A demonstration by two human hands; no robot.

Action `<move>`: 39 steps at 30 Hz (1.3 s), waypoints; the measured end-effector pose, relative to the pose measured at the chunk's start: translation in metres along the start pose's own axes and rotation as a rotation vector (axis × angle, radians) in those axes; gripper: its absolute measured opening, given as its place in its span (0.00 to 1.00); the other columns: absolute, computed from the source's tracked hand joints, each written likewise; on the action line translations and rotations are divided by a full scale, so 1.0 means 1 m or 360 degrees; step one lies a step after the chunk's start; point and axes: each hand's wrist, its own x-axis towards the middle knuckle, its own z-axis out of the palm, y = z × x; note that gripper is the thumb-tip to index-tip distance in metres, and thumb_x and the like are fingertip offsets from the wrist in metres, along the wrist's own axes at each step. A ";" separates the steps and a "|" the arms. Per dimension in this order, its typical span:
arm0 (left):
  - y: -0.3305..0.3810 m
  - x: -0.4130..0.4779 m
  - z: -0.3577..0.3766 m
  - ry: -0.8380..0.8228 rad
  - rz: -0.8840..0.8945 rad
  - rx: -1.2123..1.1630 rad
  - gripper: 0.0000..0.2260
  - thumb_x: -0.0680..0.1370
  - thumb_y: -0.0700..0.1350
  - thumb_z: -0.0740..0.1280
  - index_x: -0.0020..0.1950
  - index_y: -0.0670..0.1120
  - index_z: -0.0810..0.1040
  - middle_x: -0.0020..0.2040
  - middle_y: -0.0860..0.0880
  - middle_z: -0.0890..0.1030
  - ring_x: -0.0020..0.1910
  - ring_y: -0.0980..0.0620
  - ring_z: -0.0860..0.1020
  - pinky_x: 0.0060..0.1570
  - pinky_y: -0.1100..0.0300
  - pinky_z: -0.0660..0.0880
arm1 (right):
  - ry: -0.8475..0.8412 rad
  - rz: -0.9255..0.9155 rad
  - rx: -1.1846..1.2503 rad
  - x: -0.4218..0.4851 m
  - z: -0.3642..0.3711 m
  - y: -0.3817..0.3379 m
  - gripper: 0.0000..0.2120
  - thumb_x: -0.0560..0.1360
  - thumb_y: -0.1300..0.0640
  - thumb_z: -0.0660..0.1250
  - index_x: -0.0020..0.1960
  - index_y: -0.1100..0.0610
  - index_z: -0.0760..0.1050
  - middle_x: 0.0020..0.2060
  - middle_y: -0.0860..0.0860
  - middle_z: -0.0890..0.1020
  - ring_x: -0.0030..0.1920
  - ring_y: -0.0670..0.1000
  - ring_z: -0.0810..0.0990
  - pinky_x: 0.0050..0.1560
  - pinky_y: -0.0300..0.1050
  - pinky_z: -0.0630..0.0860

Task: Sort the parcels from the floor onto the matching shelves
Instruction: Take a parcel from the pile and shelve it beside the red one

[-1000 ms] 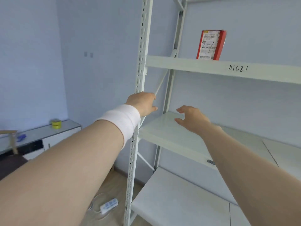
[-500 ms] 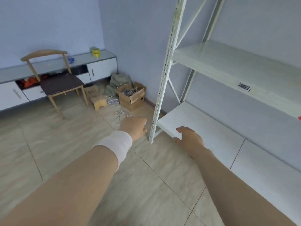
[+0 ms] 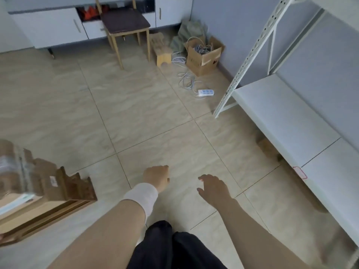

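A blurred pile of brown cardboard parcels (image 3: 38, 183) lies on the tiled floor at the far left, some wrapped in clear tape. My left hand (image 3: 156, 177), with a white wrist wrap, hangs over bare floor with fingers curled and nothing in it. My right hand (image 3: 212, 188) hovers beside it, fingers apart and empty. Both hands are well to the right of the parcels. The white metal shelf unit (image 3: 287, 113) stands on the right; only its lowest board and one upright show.
A wooden chair (image 3: 124, 26) stands before low white cabinets (image 3: 48, 28) at the back. An open carton of cables (image 3: 204, 55), a small wooden stool (image 3: 163, 55) and a white power strip (image 3: 206, 92) lie near the shelf's corner. My dark trouser legs (image 3: 174, 247) show at the bottom.
My view has swung down and left from the upper shelves to the floor. Both hands dropped away from the shelf, and the parcel pile came into view on the left.
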 end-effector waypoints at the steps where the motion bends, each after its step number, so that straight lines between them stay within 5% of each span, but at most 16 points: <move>1: -0.008 -0.015 0.020 -0.0046 -0.0036 -0.0025 0.16 0.81 0.47 0.56 0.68 0.44 0.67 0.62 0.46 0.76 0.59 0.45 0.76 0.55 0.54 0.72 | -0.0054 -0.0052 -0.0037 -0.008 0.015 -0.010 0.21 0.80 0.50 0.56 0.72 0.53 0.61 0.66 0.50 0.70 0.67 0.51 0.68 0.65 0.44 0.64; 9: -0.057 -0.132 0.151 -0.0131 -0.0542 -0.0490 0.16 0.81 0.44 0.55 0.68 0.47 0.69 0.65 0.49 0.75 0.61 0.49 0.74 0.58 0.59 0.70 | -0.0387 -0.0453 -0.0201 -0.058 0.118 -0.086 0.17 0.79 0.55 0.56 0.67 0.57 0.68 0.63 0.52 0.74 0.63 0.54 0.72 0.61 0.46 0.67; 17: -0.118 -0.227 0.180 0.0083 -0.0909 -0.0843 0.18 0.80 0.45 0.57 0.70 0.49 0.67 0.65 0.50 0.75 0.62 0.49 0.74 0.58 0.59 0.70 | -0.0385 -0.0783 -0.0218 -0.102 0.138 -0.197 0.21 0.79 0.53 0.57 0.71 0.55 0.64 0.67 0.52 0.71 0.66 0.54 0.69 0.62 0.45 0.66; 27: -0.297 -0.356 0.169 0.0656 -0.1130 -0.0954 0.19 0.81 0.47 0.58 0.72 0.50 0.67 0.69 0.50 0.72 0.66 0.50 0.72 0.65 0.59 0.68 | -0.0183 -0.1066 -0.0088 -0.137 0.137 -0.429 0.21 0.80 0.51 0.57 0.71 0.53 0.64 0.68 0.50 0.70 0.67 0.51 0.69 0.65 0.43 0.67; 34: -0.411 -0.399 0.108 0.1165 -0.1198 -0.1115 0.15 0.79 0.47 0.60 0.66 0.52 0.71 0.54 0.51 0.81 0.50 0.53 0.79 0.51 0.61 0.76 | 0.0165 -0.1176 0.0415 -0.147 0.091 -0.569 0.19 0.78 0.50 0.61 0.68 0.52 0.69 0.65 0.47 0.73 0.65 0.49 0.72 0.61 0.44 0.71; 39: -0.483 -0.406 0.048 0.1560 -0.1140 -0.1192 0.16 0.80 0.50 0.60 0.68 0.53 0.69 0.64 0.53 0.76 0.62 0.53 0.74 0.57 0.60 0.71 | 0.0370 -0.1156 0.0830 -0.119 0.037 -0.642 0.18 0.78 0.51 0.62 0.66 0.53 0.71 0.63 0.48 0.74 0.64 0.49 0.72 0.61 0.42 0.68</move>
